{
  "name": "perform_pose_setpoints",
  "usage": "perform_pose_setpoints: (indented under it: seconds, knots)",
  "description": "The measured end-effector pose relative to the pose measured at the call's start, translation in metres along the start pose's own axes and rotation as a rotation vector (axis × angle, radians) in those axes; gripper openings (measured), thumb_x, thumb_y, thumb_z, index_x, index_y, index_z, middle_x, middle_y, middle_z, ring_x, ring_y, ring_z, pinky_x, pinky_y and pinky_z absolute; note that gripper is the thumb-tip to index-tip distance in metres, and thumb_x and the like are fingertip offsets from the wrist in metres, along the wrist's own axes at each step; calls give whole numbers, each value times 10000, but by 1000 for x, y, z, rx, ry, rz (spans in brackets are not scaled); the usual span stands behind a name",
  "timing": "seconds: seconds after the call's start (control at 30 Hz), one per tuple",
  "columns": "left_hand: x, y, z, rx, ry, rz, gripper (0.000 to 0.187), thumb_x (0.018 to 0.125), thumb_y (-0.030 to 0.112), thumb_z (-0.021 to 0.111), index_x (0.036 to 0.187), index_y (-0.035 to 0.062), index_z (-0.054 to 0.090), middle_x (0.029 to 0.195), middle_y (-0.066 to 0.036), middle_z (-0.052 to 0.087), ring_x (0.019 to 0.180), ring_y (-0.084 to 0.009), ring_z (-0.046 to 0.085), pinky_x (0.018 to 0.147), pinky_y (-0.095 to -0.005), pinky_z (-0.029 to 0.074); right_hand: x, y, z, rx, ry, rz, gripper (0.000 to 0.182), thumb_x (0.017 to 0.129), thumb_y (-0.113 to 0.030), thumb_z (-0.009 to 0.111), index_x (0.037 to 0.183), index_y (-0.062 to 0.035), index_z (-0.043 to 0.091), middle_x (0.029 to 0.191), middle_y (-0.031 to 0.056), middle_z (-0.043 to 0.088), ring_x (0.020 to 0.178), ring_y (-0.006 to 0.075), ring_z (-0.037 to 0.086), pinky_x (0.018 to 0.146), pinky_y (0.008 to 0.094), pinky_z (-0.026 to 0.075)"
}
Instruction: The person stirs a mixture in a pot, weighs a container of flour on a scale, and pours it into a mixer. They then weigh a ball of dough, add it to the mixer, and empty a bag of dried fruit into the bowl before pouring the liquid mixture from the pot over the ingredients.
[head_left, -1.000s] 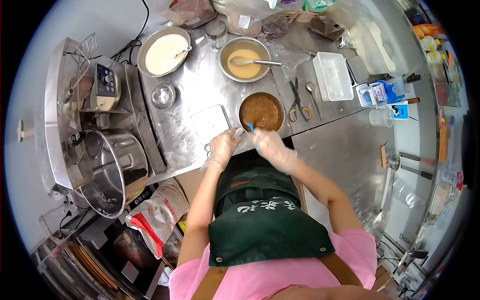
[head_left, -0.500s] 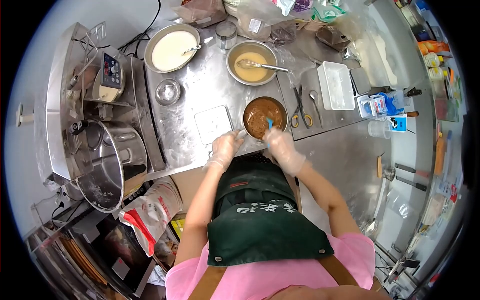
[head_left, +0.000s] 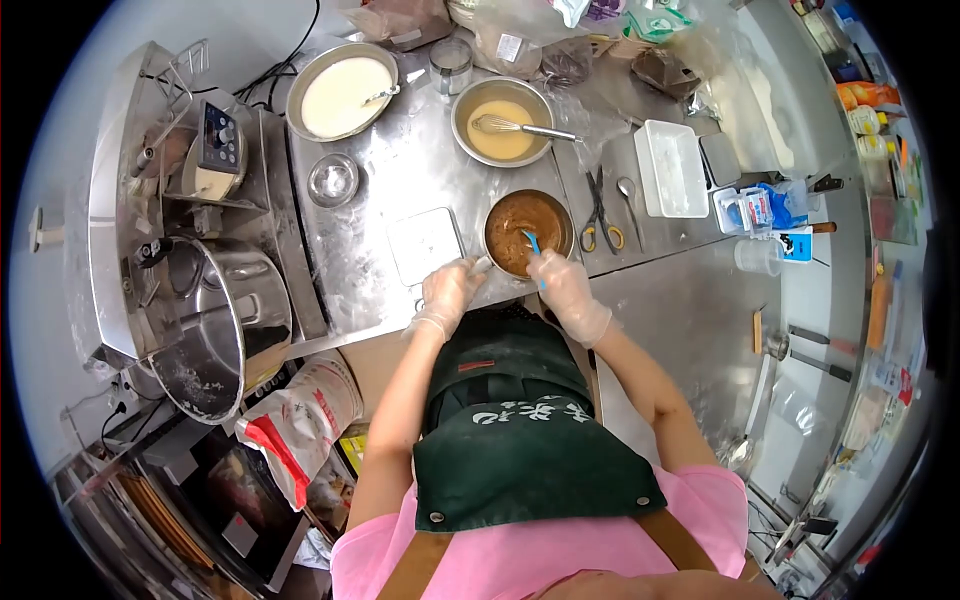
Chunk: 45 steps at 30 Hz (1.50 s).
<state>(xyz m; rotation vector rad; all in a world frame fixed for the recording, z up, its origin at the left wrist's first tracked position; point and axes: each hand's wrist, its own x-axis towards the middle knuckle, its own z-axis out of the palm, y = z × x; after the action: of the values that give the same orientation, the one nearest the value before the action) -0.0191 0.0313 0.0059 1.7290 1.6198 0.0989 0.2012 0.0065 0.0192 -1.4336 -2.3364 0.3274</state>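
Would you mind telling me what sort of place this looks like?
Probably a bakery or pastry kitchen: a stand mixer with its steel bowl, a stainless worktable carrying batter bowls and a whisk, and a flour sack below.

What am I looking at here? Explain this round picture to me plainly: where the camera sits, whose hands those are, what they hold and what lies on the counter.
The camera sits on a person's head and looks down through a very wide lens, which is why the view is round and bent at the edges. Both gloved hands belong to that person, who wears a green apron. The left hand steadies the near rim of a metal bowl of brown mixture. The right hand holds a blue spatula dipped into it. On the steel counter also lie a bowl of yellow batter with a whisk, a bowl of white liquid, a small empty bowl, scissors, a spoon and a white tray. A large mixer pot stands at the left.
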Motion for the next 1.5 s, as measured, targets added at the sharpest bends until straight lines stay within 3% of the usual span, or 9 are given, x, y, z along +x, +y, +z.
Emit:
perform_pose_setpoints:
  seconds: [0.33,0.47,0.63,0.9,1.03,1.13,1.2,1.27,1.5]
  knots:
    - [0,0,0,-2,-6,8,398,870,340,713,1209,131,700,1031,-152,725,964,-313,690,886,-404,525,37,16,-25,173,125,-4,52,858,-80,665,903,-53,657,784,121,588,706,316,642,602,416,517]
    - [-2,-1,1,-33,17,31,398,871,339,710,1212,134,700,1031,-153,725,960,-312,691,879,-407,525,2,21,-12,112,-182,-88,62,832,-95,682,879,-82,645,764,101,570,708,285,652,608,418,524]
    - [-3,2,0,-9,-15,-8,396,869,318,709,1220,135,695,1037,-152,725,960,-314,691,878,-407,522,29,14,-27,74,-65,-49,86,844,-122,687,909,-82,646,764,99,565,695,282,642,586,400,518]
    - [-2,1,1,-19,-3,6,387,873,312,704,1217,134,694,1047,-148,724,958,-312,691,873,-413,523,8,5,-33,186,-270,-230,66,813,-83,671,831,-62,612,757,110,566,719,302,635,622,417,517]
    - [-3,-2,3,-19,19,34,392,874,321,701,1219,134,692,1045,-146,726,961,-312,691,874,-414,524,32,32,-21,60,-43,-261,62,779,-66,652,838,-64,632,780,91,581,681,286,621,566,390,509]
    - [0,-3,2,-20,18,22,396,875,332,699,1223,144,691,1043,-143,727,964,-312,691,877,-412,524,-5,26,-2,-184,-163,-26,67,769,-92,668,824,-74,633,738,90,578,646,288,625,545,397,512]
    - [0,-2,5,-9,-4,12,398,876,336,698,1228,151,690,1042,-141,728,966,-312,690,879,-411,524,-15,-3,5,-2,-109,-138,46,844,-123,671,839,-87,643,718,101,572,653,278,635,545,410,515]
    - [-1,-3,4,4,-14,2,400,877,339,698,1234,159,688,1042,-137,728,967,-312,690,882,-409,524,11,-5,-5,85,-6,-130,59,759,-36,606,784,-89,609,712,108,568,675,285,636,574,399,529]
    - [-3,-2,4,-24,30,37,325,898,305,674,1168,126,703,991,-166,725,927,-322,697,859,-419,527,-9,-11,0,-60,-49,-117,61,779,-46,582,739,-91,590,695,102,570,633,270,628,521,381,515]
